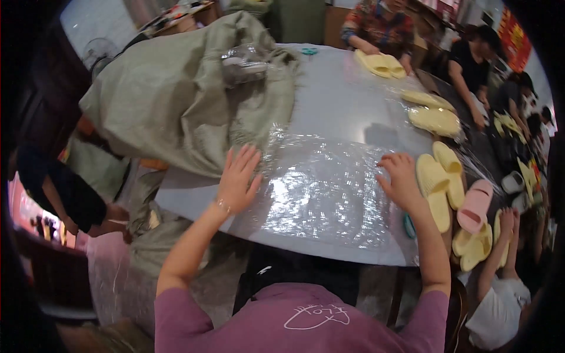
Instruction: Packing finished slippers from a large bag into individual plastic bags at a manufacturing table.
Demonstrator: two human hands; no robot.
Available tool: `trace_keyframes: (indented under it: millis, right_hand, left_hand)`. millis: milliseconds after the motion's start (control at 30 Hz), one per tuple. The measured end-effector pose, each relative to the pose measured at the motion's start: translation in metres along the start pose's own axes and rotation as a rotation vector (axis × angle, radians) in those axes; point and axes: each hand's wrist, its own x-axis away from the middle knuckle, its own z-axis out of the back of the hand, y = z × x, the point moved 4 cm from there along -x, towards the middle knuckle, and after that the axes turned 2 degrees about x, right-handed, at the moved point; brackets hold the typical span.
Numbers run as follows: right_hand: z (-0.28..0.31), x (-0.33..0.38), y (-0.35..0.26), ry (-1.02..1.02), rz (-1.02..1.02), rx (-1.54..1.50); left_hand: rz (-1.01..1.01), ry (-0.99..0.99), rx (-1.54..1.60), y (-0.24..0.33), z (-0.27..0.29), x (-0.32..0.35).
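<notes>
A flat stack or sheet of clear, shiny plastic [329, 197] lies on the table in front of me. My left hand [236, 179] is by its left edge, fingers stretched and spread, with nothing held. At the opposite edge, my right hand [404, 181] has its thumb and fingers apart and slightly bent, also holding nothing. Whether the fingertips press on the plastic is hard to tell. Just right of that hand lies a pair of yellow slippers [434, 187]. A teal object [409, 225], partly hidden, sits under my right forearm.
A large olive woven sack [165, 100] covers the table's left side, with a clear-wrapped bundle [243, 66] on it. Green scissors [309, 52] lie at the far edge. A person opposite handles yellow slippers [381, 63]. A pink slipper [475, 206] and other people are at right.
</notes>
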Motion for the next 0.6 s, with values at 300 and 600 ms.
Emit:
trace_keyframes:
  millis: [300, 600]
  right_hand:
    - [-0.028, -0.03, -0.105, -0.281, 0.202, -0.177]
    - [-0.015, -0.006, -0.095, -0.34, 0.038, -0.289]
  left_hand:
    - [0.607, 0.377, -0.648, -0.149, 0.054, -0.107]
    - [0.884, 0.968, 0.28, -0.253, 0.146, -0.129]
